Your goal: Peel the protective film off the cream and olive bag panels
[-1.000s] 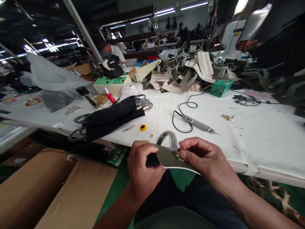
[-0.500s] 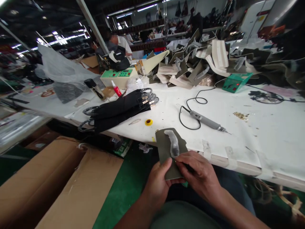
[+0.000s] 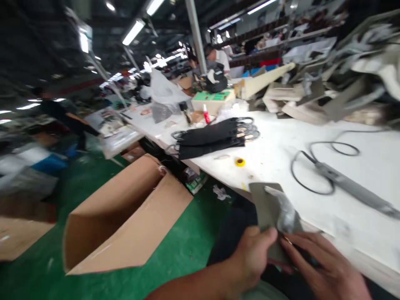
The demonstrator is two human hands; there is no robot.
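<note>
My left hand (image 3: pixel 254 254) grips a flat olive-grey panel (image 3: pixel 264 204), its thumb lying on the upper face. On the panel is a crinkled clear plastic wrapping (image 3: pixel 286 214), and what it covers I cannot make out. My right hand (image 3: pixel 328 262) is closed at the panel's lower right. Between its thumb and forefinger shows a small gold-coloured piece (image 3: pixel 287 240), too blurred to tell its kind. Both hands are at the front edge of the white table (image 3: pixel 275 162).
An open cardboard box (image 3: pixel 168 221) stands on the green floor to the left. On the table lie black straps (image 3: pixel 212 137), a yellow tape roll (image 3: pixel 240 162) and a corded grey handheld tool (image 3: pixel 356 187). Olive and white pieces (image 3: pixel 300 96) are heaped behind. Another person (image 3: pixel 221 60) works farther back.
The view has swung left, so the table's things appear farther right and more of the box and floor shows. My hands keep hold of the panel in much the same way.
</note>
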